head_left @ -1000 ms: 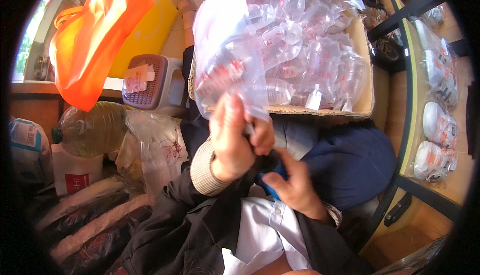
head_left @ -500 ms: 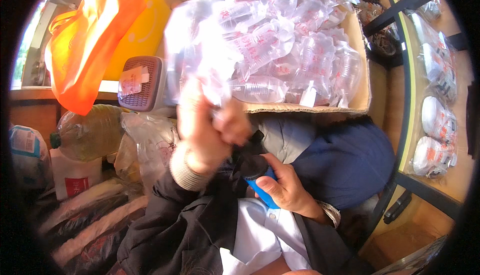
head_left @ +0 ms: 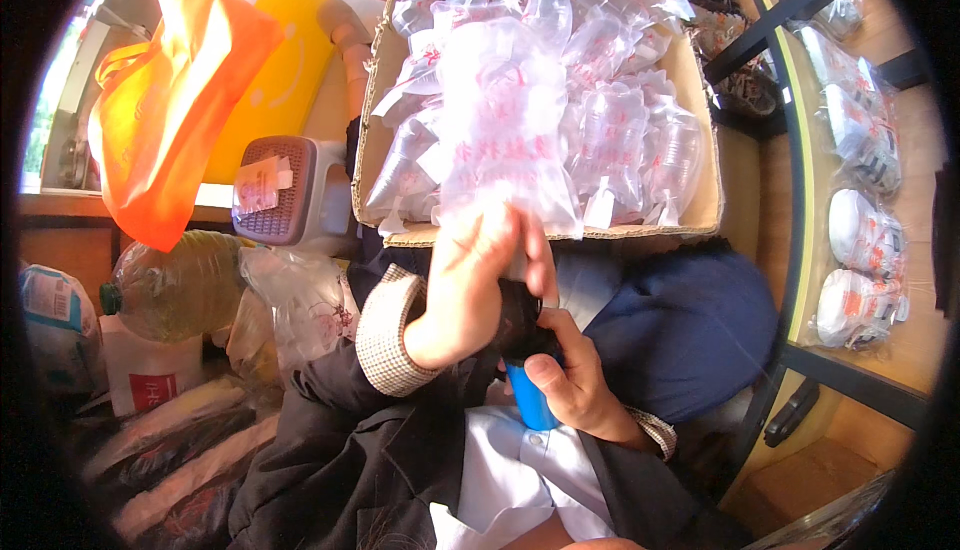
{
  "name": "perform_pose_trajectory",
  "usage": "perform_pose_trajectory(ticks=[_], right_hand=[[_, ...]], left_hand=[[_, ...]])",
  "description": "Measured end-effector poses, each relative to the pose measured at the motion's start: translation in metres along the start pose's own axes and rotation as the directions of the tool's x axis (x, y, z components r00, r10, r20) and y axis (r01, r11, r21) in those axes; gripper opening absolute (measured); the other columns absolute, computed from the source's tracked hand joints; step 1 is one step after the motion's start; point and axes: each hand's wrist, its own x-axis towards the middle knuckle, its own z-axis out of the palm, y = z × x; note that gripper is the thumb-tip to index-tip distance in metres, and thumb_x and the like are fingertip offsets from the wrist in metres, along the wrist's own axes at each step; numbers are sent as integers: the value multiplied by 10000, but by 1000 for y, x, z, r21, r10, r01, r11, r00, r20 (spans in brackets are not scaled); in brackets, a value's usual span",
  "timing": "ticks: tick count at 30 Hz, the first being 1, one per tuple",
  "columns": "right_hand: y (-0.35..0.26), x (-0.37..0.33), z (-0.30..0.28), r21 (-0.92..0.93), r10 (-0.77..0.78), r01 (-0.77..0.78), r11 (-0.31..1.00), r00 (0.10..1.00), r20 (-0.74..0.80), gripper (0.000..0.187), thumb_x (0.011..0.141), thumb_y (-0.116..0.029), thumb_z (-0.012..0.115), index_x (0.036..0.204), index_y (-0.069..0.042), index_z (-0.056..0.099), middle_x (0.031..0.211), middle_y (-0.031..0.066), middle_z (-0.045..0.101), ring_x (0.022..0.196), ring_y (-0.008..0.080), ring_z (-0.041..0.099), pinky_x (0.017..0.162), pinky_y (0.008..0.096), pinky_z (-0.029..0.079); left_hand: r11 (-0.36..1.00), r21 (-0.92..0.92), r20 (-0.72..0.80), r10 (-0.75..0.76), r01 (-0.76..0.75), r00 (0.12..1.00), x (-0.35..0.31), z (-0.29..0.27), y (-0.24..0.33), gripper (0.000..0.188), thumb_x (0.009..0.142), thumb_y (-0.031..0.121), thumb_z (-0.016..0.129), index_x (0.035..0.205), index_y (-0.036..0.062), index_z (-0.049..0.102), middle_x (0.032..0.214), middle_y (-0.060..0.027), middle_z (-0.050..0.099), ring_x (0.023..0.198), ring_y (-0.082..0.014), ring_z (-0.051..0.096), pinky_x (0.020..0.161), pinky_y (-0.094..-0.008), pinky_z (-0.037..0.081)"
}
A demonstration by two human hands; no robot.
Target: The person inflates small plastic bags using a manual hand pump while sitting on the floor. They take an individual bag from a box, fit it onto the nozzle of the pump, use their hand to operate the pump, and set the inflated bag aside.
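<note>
My left hand point(head_left: 480, 275) is closed on the gathered end of a clear plastic bag point(head_left: 505, 115) with red print. The bag extends away from my fingers over a cardboard box point(head_left: 706, 150). Inside that box lie several similar bags, some showing clear ribbed plastic cups point(head_left: 612, 130). In my right hand point(head_left: 580, 380) is a blue cylindrical thing point(head_left: 531, 396) with a black top point(head_left: 518, 315), held in front of my shirt. The bag's gathered end is close to that black top. My left fingers partly hide where they meet, so I cannot tell whether they touch.
An orange bag point(head_left: 170, 110) hangs at the left beside a yellow panel point(head_left: 275, 70). Below are a purple-grey slotted container point(head_left: 270, 190) and a large oil bottle point(head_left: 175, 285). Shelves at the right hold wrapped white bundles point(head_left: 862, 305). Dark blue fabric point(head_left: 690, 325) lies beneath the box.
My left hand has moved right and closer to the black top, and the blurred bag now spreads over the box. The blue thing has turned more upright in my right hand.
</note>
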Motion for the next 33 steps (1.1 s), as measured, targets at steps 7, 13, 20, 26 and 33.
perform_pose_trajectory(ticks=[7, 13, 20, 26, 33], right_hand=[[10, -11, -5, 84, -219, 211, 974, 971, 101, 525, 879, -371, 628, 1183, 20, 452, 926, 146, 631, 764, 193, 628, 695, 322, 511], [18, -19, -10, 189, -321, 299, 936, 942, 99, 591, 912, -387, 585, 1368, -92, 353, 1017, 200, 577, 797, 257, 617, 686, 358, 524], [21, -20, -10, 245, -256, 234, 941, 964, 66, 586, 902, -462, 569, 1240, -15, 397, 900, 218, 577, 717, 239, 598, 664, 338, 510], [14, -20, 2, 451, -213, 222, 865, 974, -70, 606, 876, -433, 620, 1277, -64, 354, 969, 202, 582, 749, 230, 621, 700, 349, 537], [6, -11, 17, 347, -135, 169, 922, 984, -119, 672, 819, -550, 634, 1178, -41, 380, 900, 184, 596, 687, 195, 617, 630, 320, 529]], left_hand=[[928, 372, 41, -46, 28, 998, 62, 12, 22, 289, 956, 254, 511, 753, 58, 572, 593, 23, 483, 516, -69, 418, 498, -231, 328], [871, 411, 66, -321, 268, 945, 98, 33, 6, 574, 962, 527, 377, 1109, 1, 556, 639, -23, 520, 536, -84, 417, 552, -227, 352], [861, 486, 31, -184, 146, 982, 48, 17, 30, 546, 1005, 384, 352, 1300, -66, 440, 640, -46, 546, 524, -90, 430, 530, -213, 361], [679, 574, -135, 629, -457, 765, 6, -61, 83, 293, 975, 194, 463, 1074, -49, 593, 577, 1, 504, 470, -55, 396, 442, -187, 281], [613, 785, -555, 637, 84, 535, 4, -330, 96, 261, 875, 195, 632, 993, -36, 622, 881, -81, 651, 781, -162, 605, 726, -273, 487]])
